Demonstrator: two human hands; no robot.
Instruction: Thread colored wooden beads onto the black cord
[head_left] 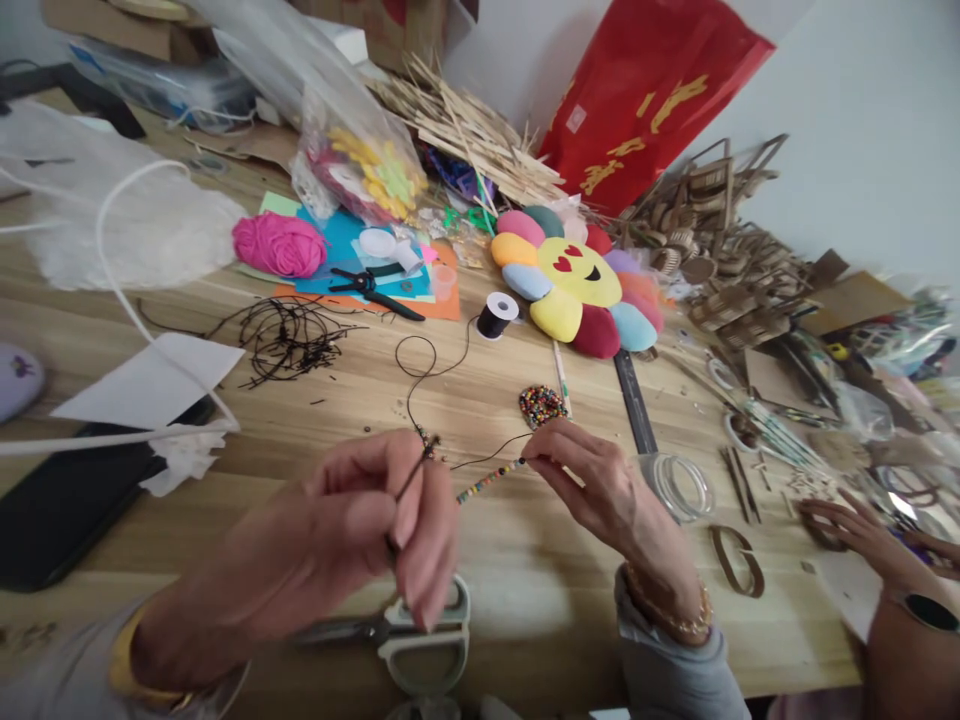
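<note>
My left hand point(360, 530) is closed in a pinch on a black cord point(412, 473), whose knotted end sticks up above the fingertips. To its right, the closed fingertips of my right hand point(592, 480) grip one end of a strand of small multicolored beads point(489, 482). The strand's other end passes out of sight behind my left fingers. Thin black cord winds from a spool point(497, 318) down toward my hands. Just beyond my right hand sits a coil of colorful beads point(541, 405). White-handled scissors point(427, 650) lie below my left hand, partly covered by it.
A flower cushion point(581, 270), pliers point(371, 285), pink yarn point(277, 246) and tangled black cord point(289, 340) lie farther back. A glass jar point(681, 487) and tweezers point(741, 485) are at right, near another person's hand point(855, 535). A phone point(67, 510) lies left.
</note>
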